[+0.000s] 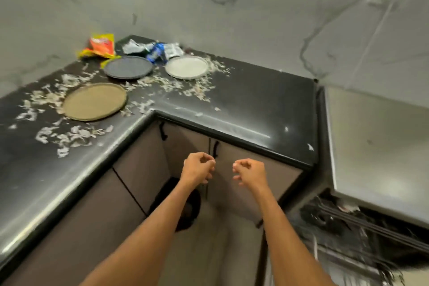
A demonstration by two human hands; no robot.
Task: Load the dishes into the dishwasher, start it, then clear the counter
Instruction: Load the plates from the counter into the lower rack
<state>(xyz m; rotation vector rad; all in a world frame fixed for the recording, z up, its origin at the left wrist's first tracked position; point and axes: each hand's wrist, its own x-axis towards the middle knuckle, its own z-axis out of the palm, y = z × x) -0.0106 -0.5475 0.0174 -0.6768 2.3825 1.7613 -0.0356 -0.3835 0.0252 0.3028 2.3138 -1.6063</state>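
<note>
Three plates lie on the black counter [255, 90]: a tan plate [94, 101] nearest the corner's left run, a dark plate [128, 67] and a white plate [187, 67] behind it, with pale scraps [69, 134] scattered around them and crumpled wrappers [102, 47] against the wall. Lower, before the cabinet doors [232, 158], the left hand [198, 167] and right hand [250, 172] hang apart, fingers curled in, gripping nothing. The steel unit [376, 146] at right is possibly the dishwasher; it's blurred.

Glossy black stone counter [255, 90], matt tan plate [94, 101] on it, crinkly foil wrappers [151, 50], brushed-metal dishwasher top [380, 146] beside it.
</note>
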